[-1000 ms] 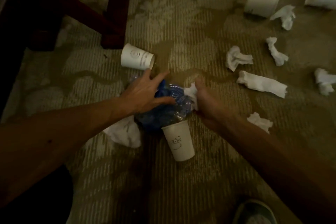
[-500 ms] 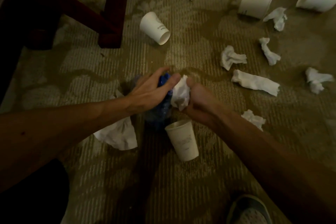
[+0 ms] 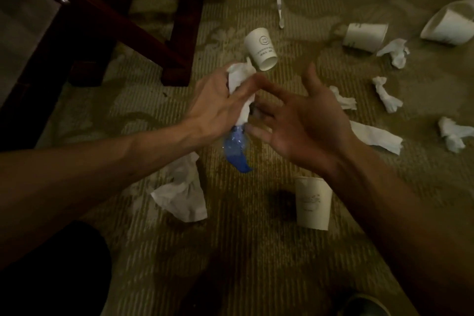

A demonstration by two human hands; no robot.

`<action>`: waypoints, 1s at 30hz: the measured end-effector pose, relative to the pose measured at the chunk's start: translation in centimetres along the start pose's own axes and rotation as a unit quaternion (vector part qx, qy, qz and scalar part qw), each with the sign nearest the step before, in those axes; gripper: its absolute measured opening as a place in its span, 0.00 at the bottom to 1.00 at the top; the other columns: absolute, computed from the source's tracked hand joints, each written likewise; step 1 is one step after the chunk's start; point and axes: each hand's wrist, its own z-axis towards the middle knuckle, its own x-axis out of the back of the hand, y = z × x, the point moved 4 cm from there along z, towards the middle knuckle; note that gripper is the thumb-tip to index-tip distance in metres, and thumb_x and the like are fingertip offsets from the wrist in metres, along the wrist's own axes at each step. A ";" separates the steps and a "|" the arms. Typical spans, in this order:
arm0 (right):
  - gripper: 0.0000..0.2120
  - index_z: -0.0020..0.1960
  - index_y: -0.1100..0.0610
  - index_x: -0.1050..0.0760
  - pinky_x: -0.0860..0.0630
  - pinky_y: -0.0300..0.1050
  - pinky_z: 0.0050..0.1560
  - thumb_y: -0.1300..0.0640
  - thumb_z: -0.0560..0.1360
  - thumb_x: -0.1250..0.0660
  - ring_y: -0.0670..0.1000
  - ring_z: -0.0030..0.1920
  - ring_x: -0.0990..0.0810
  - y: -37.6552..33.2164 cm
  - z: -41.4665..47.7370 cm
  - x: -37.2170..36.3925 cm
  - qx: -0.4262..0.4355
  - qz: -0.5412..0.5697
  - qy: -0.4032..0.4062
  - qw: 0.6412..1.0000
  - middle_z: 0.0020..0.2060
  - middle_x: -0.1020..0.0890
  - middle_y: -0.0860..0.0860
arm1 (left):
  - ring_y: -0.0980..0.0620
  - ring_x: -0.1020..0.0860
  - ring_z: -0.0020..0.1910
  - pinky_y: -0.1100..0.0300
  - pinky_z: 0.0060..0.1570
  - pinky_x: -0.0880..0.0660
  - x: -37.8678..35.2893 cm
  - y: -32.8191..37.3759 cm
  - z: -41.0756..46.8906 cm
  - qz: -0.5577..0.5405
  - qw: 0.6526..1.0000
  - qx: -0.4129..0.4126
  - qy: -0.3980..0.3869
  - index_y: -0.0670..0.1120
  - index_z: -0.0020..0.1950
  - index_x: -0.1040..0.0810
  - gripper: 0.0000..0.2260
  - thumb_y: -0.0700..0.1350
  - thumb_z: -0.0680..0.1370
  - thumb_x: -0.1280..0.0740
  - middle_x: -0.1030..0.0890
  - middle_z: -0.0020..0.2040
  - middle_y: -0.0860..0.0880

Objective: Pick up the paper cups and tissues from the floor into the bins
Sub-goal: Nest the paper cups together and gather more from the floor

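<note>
Beige patterned carpet point(image 3: 256, 264), pretty dim lighting. Nearest is a shoe tip point(image 3: 364, 305) at the bottom edge. Next up, a white paper cup point(image 3: 313, 202) sits by the right forearm and a big crumpled tissue point(image 3: 179, 195) lies by the left one.

Up off the floor, the left hand point(image 3: 218, 108) has its fingers curled round a tissue wad point(image 3: 239, 84) plus a blue plastic bag point(image 3: 236, 151) dangling below. The right hand point(image 3: 300, 123) is right beside it, palm up, fingers spread, holding nothing.

Past the hands, a smiley cup point(image 3: 260, 49) lies on its side near a dark chair leg point(image 3: 179, 33). More scrunched tissues point(image 3: 387, 95) and tipped cups point(image 3: 364, 36) are scattered off right, with a toothbrush point(image 3: 280, 7) farther back.
</note>
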 end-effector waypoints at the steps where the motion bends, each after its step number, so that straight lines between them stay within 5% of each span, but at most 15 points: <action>1: 0.33 0.65 0.57 0.27 0.21 0.52 0.56 0.32 0.78 0.50 0.56 0.63 0.22 0.2 -0.2 0.6 0.010 -0.018 0.051 0.999 0.63 0.22 0.59 | 0.69 0.22 0.34 0.76 0.33 0.31 0.3 0.1 0.1 -0.023 1.000 0.009 0.005 0.57 0.39 0.26 0.10 0.55 0.80 0.35 0.20 0.30 0.65; 3: 0.32 0.65 0.56 0.28 0.21 0.50 0.49 0.32 0.78 0.50 0.53 0.59 0.21 1.2 -0.7 2.2 0.010 -0.097 0.152 0.983 0.62 0.21 0.57 | 0.67 0.22 0.29 0.75 0.31 0.31 1.1 0.3 0.6 -0.052 0.998 0.026 0.026 0.53 0.35 0.26 0.14 0.53 0.81 0.35 0.22 0.26 0.63; 4: 0.35 0.69 0.55 0.31 0.22 0.53 0.53 0.29 0.77 0.50 0.54 0.60 0.21 2.2 -1.0 2.7 -0.015 -0.123 0.163 0.979 0.64 0.22 0.57 | 0.66 0.23 0.28 0.73 0.31 0.30 1.4 0.5 0.8 -0.067 0.996 0.033 0.040 0.51 0.34 0.25 0.16 0.53 0.81 0.36 0.22 0.25 0.62; 7: 0.43 0.74 0.50 0.36 0.30 0.66 0.62 0.23 0.69 0.47 0.62 0.65 0.27 4.9 -1.5 1.1 -0.084 -0.044 0.089 0.992 0.71 0.29 0.58 | 0.65 0.23 0.27 0.74 0.30 0.31 1.5 1.6 0.5 -0.113 0.990 0.043 0.069 0.47 0.35 0.26 0.17 0.52 0.82 0.37 0.23 0.23 0.59; 11: 0.36 0.56 0.53 0.21 0.22 0.61 0.49 0.24 0.71 0.46 0.60 0.54 0.20 3.4 -0.7 -1.5 -0.029 0.048 0.026 0.998 0.53 0.17 0.57 | 0.63 0.24 0.24 0.74 0.27 0.31 -0.8 2.7 -1.6 -0.157 0.985 0.058 0.030 0.45 0.36 0.27 0.17 0.50 0.83 0.39 0.24 0.21 0.55; 16: 0.38 0.59 0.57 0.20 0.26 0.62 0.62 0.25 0.72 0.45 0.58 0.59 0.19 2.7 -0.2 -2.0 -0.013 -0.004 0.021 1.000 0.55 0.16 0.57 | 0.63 0.26 0.23 0.68 0.31 0.29 -1.6 1.8 -2.7 -0.152 0.984 0.088 -0.029 0.46 0.31 0.29 0.20 0.49 0.83 0.39 0.25 0.21 0.56; 19: 0.28 0.53 0.56 0.22 0.26 0.57 0.65 0.32 0.76 0.43 0.55 0.59 0.20 3.7 -0.4 -2.4 0.007 -0.076 0.026 0.997 0.50 0.17 0.54 | 0.60 0.21 0.31 0.64 0.35 0.24 -1.8 1.3 -4.2 -0.140 0.982 0.105 -0.077 0.46 0.35 0.25 0.17 0.47 0.83 0.39 0.21 0.27 0.54; 21: 0.22 0.53 0.53 0.23 0.22 0.52 0.57 0.36 0.78 0.42 0.52 0.53 0.19 4.6 -0.3 -2.5 0.022 -0.120 0.027 0.992 0.47 0.18 0.51 | 0.56 0.18 0.41 0.59 0.41 0.22 -1.6 1.1 -4.9 -0.116 0.984 0.093 -0.095 0.49 0.42 0.24 0.13 0.48 0.84 0.41 0.19 0.37 0.53; 23: 0.22 0.53 0.54 0.22 0.21 0.45 0.53 0.37 0.77 0.42 0.48 0.51 0.18 5.7 -0.1 -2.6 0.015 -0.098 0.029 0.995 0.43 0.16 0.49 | 0.52 0.20 0.51 0.54 0.52 0.23 -1.4 0.7 -5.5 -0.079 0.988 0.086 -0.097 0.50 0.49 0.25 0.10 0.48 0.84 0.44 0.20 0.44 0.52; 25: 0.27 0.57 0.55 0.21 0.23 0.49 0.59 0.34 0.71 0.37 0.48 0.56 0.19 6.9 0.3 -2.9 -0.004 -0.076 0.008 0.997 0.48 0.15 0.51 | 0.48 0.22 0.56 0.45 0.59 0.25 -1.1 0.0 -6.1 -0.085 0.985 0.119 -0.095 0.48 0.55 0.26 0.09 0.50 0.84 0.44 0.20 0.49 0.49; 30: 0.34 0.57 0.55 0.21 0.19 0.51 0.50 0.31 0.63 0.32 0.52 0.51 0.17 8.4 1.8 -2.1 -0.024 -0.140 0.040 0.989 0.50 0.15 0.53 | 0.42 0.19 0.48 0.43 0.49 0.22 0.5 -1.0 -6.0 -0.168 0.966 0.177 -0.082 0.42 0.47 0.25 0.10 0.49 0.75 0.38 0.20 0.47 0.38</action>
